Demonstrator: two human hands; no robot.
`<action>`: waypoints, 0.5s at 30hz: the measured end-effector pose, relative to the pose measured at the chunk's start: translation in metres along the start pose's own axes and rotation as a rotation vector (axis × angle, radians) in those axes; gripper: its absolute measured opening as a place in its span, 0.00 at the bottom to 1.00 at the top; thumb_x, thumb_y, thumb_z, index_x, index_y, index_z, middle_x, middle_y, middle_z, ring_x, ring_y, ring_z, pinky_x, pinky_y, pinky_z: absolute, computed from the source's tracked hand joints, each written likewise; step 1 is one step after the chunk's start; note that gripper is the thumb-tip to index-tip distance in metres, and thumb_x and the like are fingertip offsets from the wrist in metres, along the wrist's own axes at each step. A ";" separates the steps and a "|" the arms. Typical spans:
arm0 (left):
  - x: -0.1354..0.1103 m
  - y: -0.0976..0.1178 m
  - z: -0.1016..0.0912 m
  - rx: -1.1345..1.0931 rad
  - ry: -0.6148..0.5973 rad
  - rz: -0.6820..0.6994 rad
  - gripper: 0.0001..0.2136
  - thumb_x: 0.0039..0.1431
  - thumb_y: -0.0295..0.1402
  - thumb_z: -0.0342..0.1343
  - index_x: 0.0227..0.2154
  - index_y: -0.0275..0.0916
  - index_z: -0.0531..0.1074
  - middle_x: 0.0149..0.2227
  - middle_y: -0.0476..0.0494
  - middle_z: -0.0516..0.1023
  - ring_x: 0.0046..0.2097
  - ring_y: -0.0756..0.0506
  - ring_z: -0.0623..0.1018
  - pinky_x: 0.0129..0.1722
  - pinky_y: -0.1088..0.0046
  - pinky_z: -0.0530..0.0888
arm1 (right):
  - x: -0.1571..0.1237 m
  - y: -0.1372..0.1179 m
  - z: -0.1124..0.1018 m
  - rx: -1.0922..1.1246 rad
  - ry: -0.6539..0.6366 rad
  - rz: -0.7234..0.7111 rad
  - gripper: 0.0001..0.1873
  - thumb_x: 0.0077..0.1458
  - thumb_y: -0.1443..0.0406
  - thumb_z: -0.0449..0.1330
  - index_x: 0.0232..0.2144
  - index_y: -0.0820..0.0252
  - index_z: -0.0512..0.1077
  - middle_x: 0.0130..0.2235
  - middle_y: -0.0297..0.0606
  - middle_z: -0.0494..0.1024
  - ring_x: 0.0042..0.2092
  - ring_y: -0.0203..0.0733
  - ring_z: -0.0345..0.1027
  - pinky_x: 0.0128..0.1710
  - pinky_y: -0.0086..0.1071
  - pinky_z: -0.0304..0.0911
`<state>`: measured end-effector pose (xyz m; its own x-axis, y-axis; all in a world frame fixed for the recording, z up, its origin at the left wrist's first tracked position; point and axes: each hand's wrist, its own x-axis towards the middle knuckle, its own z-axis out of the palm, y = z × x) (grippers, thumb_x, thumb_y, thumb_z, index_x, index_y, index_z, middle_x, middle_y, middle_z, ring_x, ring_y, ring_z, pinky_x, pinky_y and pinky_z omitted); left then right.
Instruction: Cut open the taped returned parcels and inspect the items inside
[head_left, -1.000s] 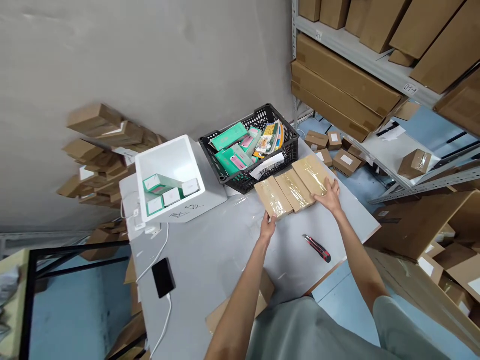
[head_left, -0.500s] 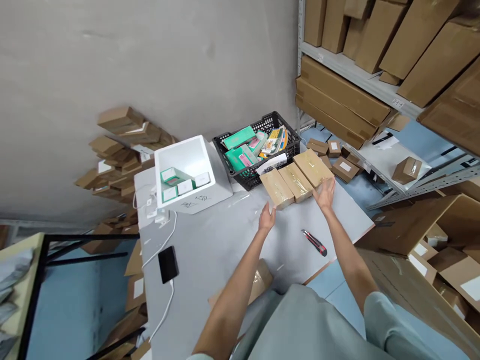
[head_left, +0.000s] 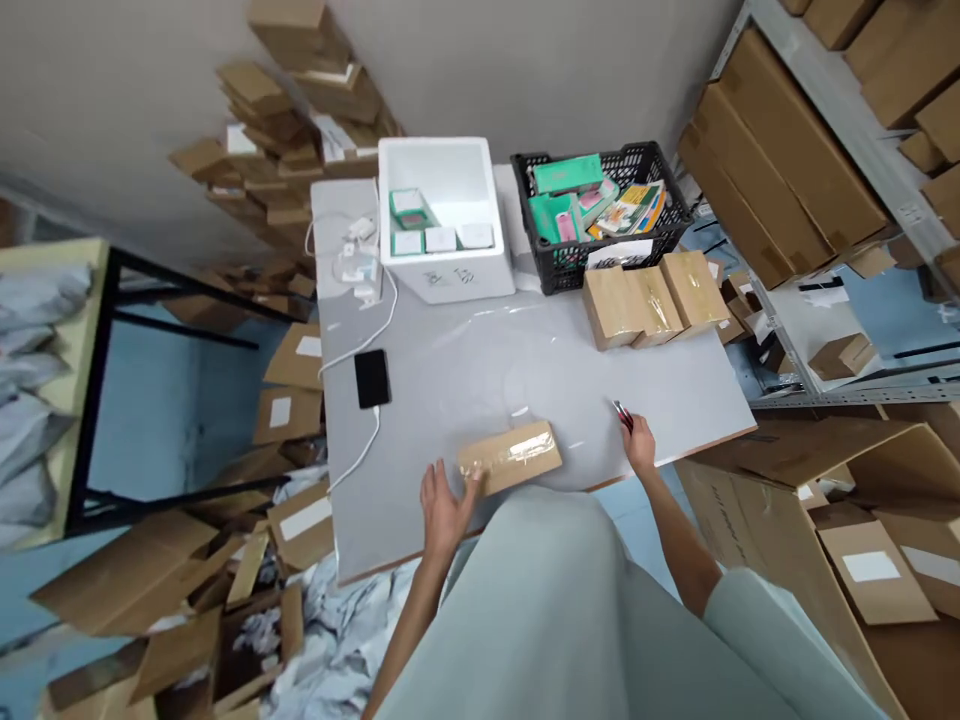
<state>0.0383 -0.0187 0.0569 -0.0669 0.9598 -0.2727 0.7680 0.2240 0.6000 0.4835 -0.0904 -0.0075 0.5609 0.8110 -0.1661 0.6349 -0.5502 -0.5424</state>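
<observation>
My left hand [head_left: 448, 505] is open at the left end of a taped cardboard box [head_left: 517, 455], its thumb against the box and the fingers spread over the table [head_left: 480, 370]. My right hand [head_left: 637, 443] is closed around a red and black utility knife [head_left: 624, 414] by the table's front edge; the knife's metal end points away from me. Behind it, three taped cardboard boxes [head_left: 651, 302] stand side by side in front of the black plastic crate [head_left: 551, 262]. Green boxes and colourful booklets fill that crate.
A white foam box [head_left: 450, 280] holding several green-and-white boxes stands at the back. A phone [head_left: 372, 378] with a cable lies left, near a power strip [head_left: 365, 270]. Shelving with cartons rises at right, above a large open carton [head_left: 742, 515]. Cardboard boxes pile up at left.
My hands have left the three boxes. My right hand has taken hold of the utility knife, while my left has come back to the box near my body. The view has turned.
</observation>
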 end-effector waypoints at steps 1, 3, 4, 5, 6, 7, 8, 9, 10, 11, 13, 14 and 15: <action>-0.001 -0.004 -0.001 -0.011 -0.034 0.004 0.52 0.67 0.66 0.56 0.81 0.32 0.55 0.82 0.19 0.55 0.84 0.22 0.54 0.80 0.36 0.58 | 0.004 -0.014 -0.001 -0.016 -0.023 -0.039 0.27 0.74 0.50 0.48 0.58 0.61 0.75 0.58 0.60 0.82 0.59 0.63 0.78 0.62 0.58 0.75; -0.001 -0.007 -0.001 -0.036 -0.108 0.061 0.52 0.67 0.64 0.59 0.82 0.33 0.54 0.83 0.19 0.53 0.84 0.23 0.53 0.81 0.37 0.58 | 0.009 -0.047 -0.003 -0.039 -0.064 -0.158 0.26 0.76 0.50 0.50 0.60 0.59 0.74 0.61 0.57 0.81 0.61 0.59 0.76 0.65 0.52 0.73; 0.001 -0.008 -0.001 -0.048 -0.141 0.092 0.51 0.68 0.63 0.60 0.82 0.34 0.54 0.83 0.20 0.52 0.84 0.23 0.53 0.81 0.37 0.58 | 0.010 -0.066 -0.005 -0.051 -0.077 -0.279 0.26 0.78 0.50 0.50 0.61 0.61 0.74 0.60 0.58 0.81 0.60 0.59 0.77 0.64 0.51 0.73; 0.003 -0.010 -0.002 -0.062 -0.176 0.124 0.50 0.69 0.61 0.60 0.82 0.36 0.55 0.84 0.21 0.51 0.84 0.23 0.53 0.80 0.37 0.58 | 0.009 -0.085 -0.007 -0.068 -0.081 -0.395 0.26 0.79 0.49 0.49 0.61 0.61 0.74 0.59 0.58 0.81 0.58 0.60 0.77 0.62 0.51 0.74; 0.005 -0.011 -0.003 -0.076 -0.213 0.156 0.47 0.69 0.59 0.61 0.82 0.37 0.57 0.84 0.23 0.51 0.84 0.23 0.53 0.80 0.38 0.58 | 0.007 -0.104 -0.010 -0.094 -0.085 -0.493 0.27 0.80 0.49 0.49 0.62 0.61 0.74 0.58 0.57 0.82 0.57 0.59 0.78 0.61 0.50 0.74; 0.008 -0.013 -0.003 -0.091 -0.252 0.182 0.45 0.70 0.56 0.61 0.81 0.38 0.59 0.84 0.25 0.51 0.84 0.23 0.54 0.80 0.38 0.59 | 0.003 -0.123 -0.013 -0.128 -0.091 -0.576 0.27 0.81 0.49 0.50 0.62 0.61 0.75 0.57 0.57 0.82 0.56 0.59 0.78 0.59 0.49 0.74; 0.011 -0.016 -0.004 -0.110 -0.289 0.203 0.43 0.71 0.53 0.61 0.81 0.39 0.60 0.84 0.26 0.52 0.84 0.24 0.54 0.80 0.39 0.59 | -0.001 -0.140 -0.016 -0.167 -0.103 -0.652 0.26 0.81 0.49 0.50 0.61 0.61 0.75 0.56 0.56 0.83 0.55 0.59 0.78 0.58 0.49 0.74; 0.014 -0.018 -0.005 -0.132 -0.321 0.214 0.41 0.71 0.51 0.62 0.81 0.41 0.60 0.84 0.28 0.54 0.84 0.24 0.55 0.80 0.39 0.60 | -0.005 -0.156 -0.017 -0.213 -0.134 -0.723 0.26 0.82 0.50 0.51 0.62 0.61 0.76 0.55 0.56 0.83 0.55 0.58 0.78 0.58 0.48 0.74; 0.017 -0.022 -0.006 -0.157 -0.348 0.219 0.41 0.71 0.50 0.62 0.82 0.43 0.60 0.83 0.30 0.56 0.84 0.26 0.56 0.80 0.40 0.60 | -0.011 -0.169 -0.017 -0.261 -0.174 -0.794 0.25 0.82 0.50 0.51 0.62 0.61 0.76 0.55 0.56 0.83 0.54 0.58 0.78 0.58 0.48 0.73; 0.020 -0.025 -0.006 -0.189 -0.372 0.229 0.41 0.71 0.49 0.62 0.82 0.44 0.59 0.83 0.31 0.58 0.84 0.27 0.57 0.80 0.41 0.60 | -0.016 -0.181 -0.015 -0.307 -0.223 -0.864 0.25 0.82 0.51 0.51 0.62 0.61 0.76 0.55 0.55 0.84 0.54 0.58 0.78 0.58 0.48 0.73; 0.024 -0.032 -0.005 -0.274 -0.415 0.261 0.42 0.71 0.50 0.62 0.83 0.45 0.57 0.83 0.33 0.60 0.83 0.29 0.59 0.81 0.45 0.60 | -0.027 -0.199 -0.008 -0.392 -0.333 -0.981 0.24 0.82 0.52 0.52 0.62 0.61 0.78 0.55 0.54 0.84 0.54 0.57 0.78 0.58 0.47 0.72; 0.025 -0.034 -0.004 -0.327 -0.442 0.284 0.43 0.71 0.50 0.62 0.83 0.46 0.56 0.82 0.34 0.60 0.82 0.30 0.61 0.81 0.47 0.61 | -0.033 -0.206 -0.003 -0.432 -0.386 -1.024 0.23 0.82 0.53 0.53 0.61 0.60 0.78 0.54 0.53 0.84 0.54 0.55 0.78 0.57 0.46 0.72; 0.026 -0.036 -0.003 -0.375 -0.465 0.299 0.44 0.71 0.50 0.62 0.84 0.46 0.54 0.82 0.35 0.61 0.82 0.31 0.62 0.81 0.49 0.61 | -0.039 -0.212 0.002 -0.472 -0.431 -1.054 0.22 0.82 0.53 0.54 0.61 0.60 0.79 0.54 0.53 0.84 0.53 0.54 0.78 0.56 0.44 0.72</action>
<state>0.0065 -0.0010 0.0303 0.4606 0.8356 -0.2995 0.4314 0.0842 0.8982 0.3257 -0.0049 0.1122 -0.5061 0.8520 -0.1344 0.8507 0.4674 -0.2404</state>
